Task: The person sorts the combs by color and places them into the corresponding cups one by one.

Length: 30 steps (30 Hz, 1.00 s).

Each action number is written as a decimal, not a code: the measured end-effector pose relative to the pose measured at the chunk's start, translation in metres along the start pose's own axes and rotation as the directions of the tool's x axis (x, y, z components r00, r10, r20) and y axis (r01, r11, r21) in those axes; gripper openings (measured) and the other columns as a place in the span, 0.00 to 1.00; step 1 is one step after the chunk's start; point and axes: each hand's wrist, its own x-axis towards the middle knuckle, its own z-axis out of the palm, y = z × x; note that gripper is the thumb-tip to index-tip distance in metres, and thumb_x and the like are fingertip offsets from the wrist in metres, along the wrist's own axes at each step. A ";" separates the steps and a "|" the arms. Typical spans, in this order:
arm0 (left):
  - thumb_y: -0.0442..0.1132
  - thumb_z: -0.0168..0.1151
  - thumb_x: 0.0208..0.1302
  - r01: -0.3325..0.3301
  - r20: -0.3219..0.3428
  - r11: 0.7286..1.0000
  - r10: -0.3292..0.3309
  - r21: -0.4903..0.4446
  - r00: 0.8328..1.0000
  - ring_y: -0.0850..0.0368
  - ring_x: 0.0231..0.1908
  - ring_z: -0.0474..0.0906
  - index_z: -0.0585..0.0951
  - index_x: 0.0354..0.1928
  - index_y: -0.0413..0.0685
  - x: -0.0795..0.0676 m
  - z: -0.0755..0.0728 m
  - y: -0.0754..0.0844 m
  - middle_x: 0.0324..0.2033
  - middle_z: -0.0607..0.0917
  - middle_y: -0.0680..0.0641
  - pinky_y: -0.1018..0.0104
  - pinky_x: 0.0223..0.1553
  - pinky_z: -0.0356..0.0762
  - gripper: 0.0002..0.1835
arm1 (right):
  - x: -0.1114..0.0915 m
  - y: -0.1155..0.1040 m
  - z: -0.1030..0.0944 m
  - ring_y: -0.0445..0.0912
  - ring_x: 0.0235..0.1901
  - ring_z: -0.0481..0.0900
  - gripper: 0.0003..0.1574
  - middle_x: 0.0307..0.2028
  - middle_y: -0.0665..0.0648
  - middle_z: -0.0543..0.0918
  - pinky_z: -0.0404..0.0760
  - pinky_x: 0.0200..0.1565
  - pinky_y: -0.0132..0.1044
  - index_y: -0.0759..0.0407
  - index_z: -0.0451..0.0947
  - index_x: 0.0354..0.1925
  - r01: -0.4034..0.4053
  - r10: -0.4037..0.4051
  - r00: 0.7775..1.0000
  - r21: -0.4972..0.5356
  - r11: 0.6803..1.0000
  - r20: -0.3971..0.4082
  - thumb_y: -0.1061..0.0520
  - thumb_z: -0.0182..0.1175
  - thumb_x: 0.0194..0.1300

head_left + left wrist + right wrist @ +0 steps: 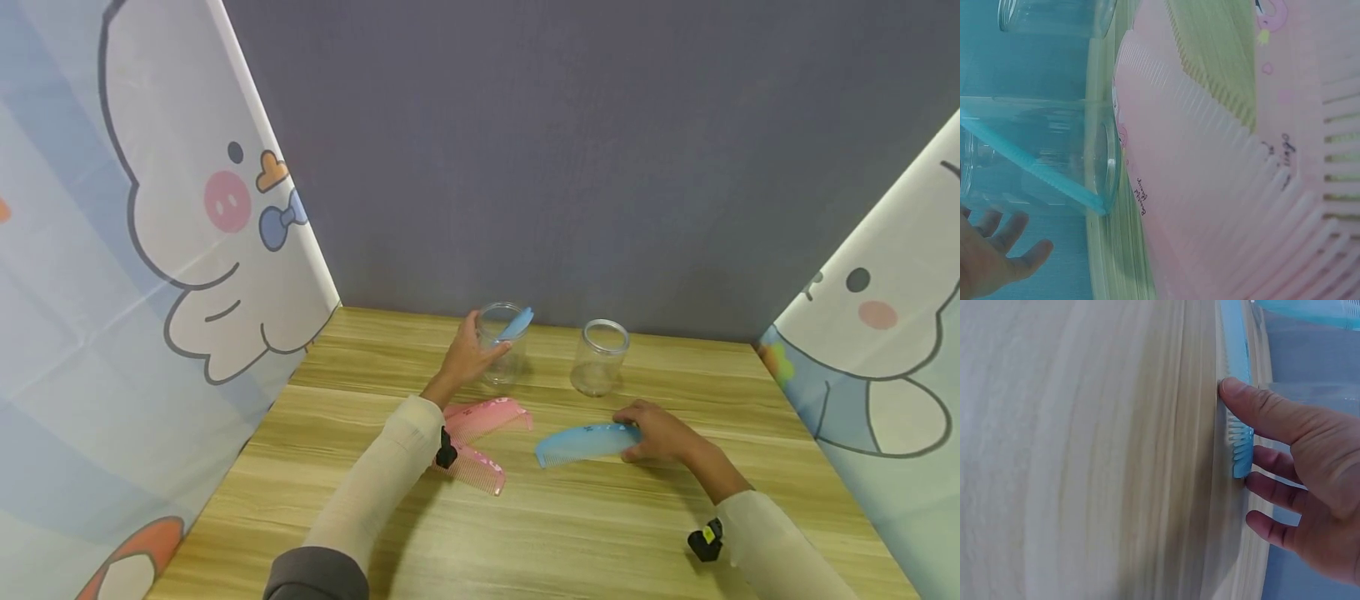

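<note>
Near the jar (598, 357), the right hand (660, 431) pinches a blue comb (581, 442) flat on the worktop (600, 533); the left hand (468, 354) cups another jar (501, 342) farther left.

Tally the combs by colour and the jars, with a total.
Blue combs: 2, one on the table, one in the left jar
Pink combs: 2
Jars: 2
Total: 6

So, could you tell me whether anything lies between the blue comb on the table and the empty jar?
Nothing visible does. The blue comb, held by the right hand, lies just before the empty jar with bare table between. The pink combs lie off to the left.
</note>
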 end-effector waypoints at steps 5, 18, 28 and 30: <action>0.57 0.70 0.62 -0.003 -0.005 1.000 0.003 0.006 1.000 0.38 0.65 0.72 0.56 0.76 0.42 0.000 0.000 0.000 0.68 0.69 0.33 0.40 0.63 0.74 0.50 | -0.001 0.003 0.002 0.58 0.50 0.80 0.42 0.52 0.63 0.82 0.81 0.51 0.55 0.67 0.80 0.58 -0.011 0.011 1.000 0.009 1.000 -0.011 0.46 0.80 0.51; 0.59 0.69 0.62 0.010 0.001 1.000 -0.010 0.008 1.000 0.38 0.66 0.71 0.55 0.77 0.43 -0.001 0.000 0.000 0.70 0.68 0.35 0.40 0.63 0.74 0.51 | -0.002 0.018 0.010 0.45 0.44 0.78 0.33 0.47 0.54 0.83 0.79 0.44 0.39 0.57 0.83 0.53 0.021 -0.017 0.998 0.073 0.997 -0.053 0.44 0.79 0.52; 0.59 0.69 0.62 0.012 0.000 1.000 -0.012 0.016 1.000 0.39 0.66 0.71 0.55 0.77 0.43 -0.001 0.000 0.000 0.70 0.68 0.35 0.40 0.63 0.73 0.51 | -0.005 0.025 0.011 0.41 0.41 0.77 0.31 0.45 0.52 0.83 0.79 0.41 0.35 0.58 0.84 0.52 0.085 -0.080 0.994 0.061 0.995 -0.077 0.45 0.78 0.53; 0.59 0.69 0.62 0.017 0.000 1.000 -0.017 0.018 1.000 0.38 0.66 0.71 0.55 0.77 0.43 -0.001 0.000 0.001 0.70 0.68 0.35 0.40 0.63 0.73 0.51 | -0.005 0.025 0.010 0.42 0.42 0.77 0.31 0.45 0.53 0.84 0.79 0.41 0.36 0.59 0.84 0.52 0.107 -0.104 0.992 0.039 0.994 -0.076 0.46 0.79 0.53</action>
